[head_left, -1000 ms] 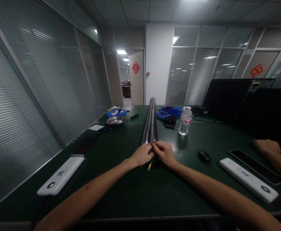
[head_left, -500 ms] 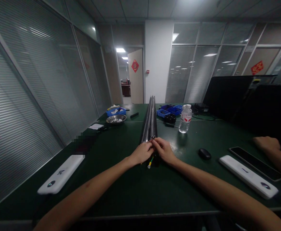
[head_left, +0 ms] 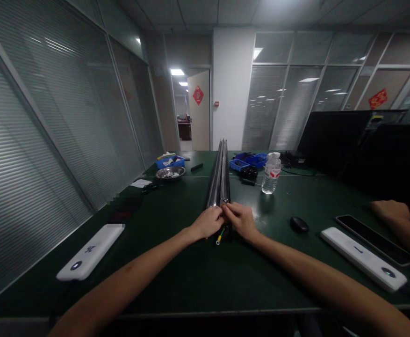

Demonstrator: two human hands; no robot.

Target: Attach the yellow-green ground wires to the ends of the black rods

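Two long dark metal profiles (head_left: 220, 175) lie side by side on the green table (head_left: 169, 285), pointing away from me. At their near end my left hand (head_left: 209, 222) has its fingers closed. My right hand (head_left: 240, 220) is pinched at the same end, its fingertips touching those of the left. What the fingertips hold is too small and hidden to make out. A green and yellow wire with a ring terminal (head_left: 219, 240) sticks out below the hands.
Left are a white power bank (head_left: 90, 252), a metal bowl (head_left: 170, 173) and a blue basket (head_left: 170, 163). Right are a water bottle (head_left: 271, 174), a mouse (head_left: 299, 224), another white power bank (head_left: 364, 258), a phone (head_left: 376, 239) and another person's hand (head_left: 391, 210).
The view has shifted very slightly. My right fingers have moved a little at the near end of the profiles; my left hand has hardly moved.
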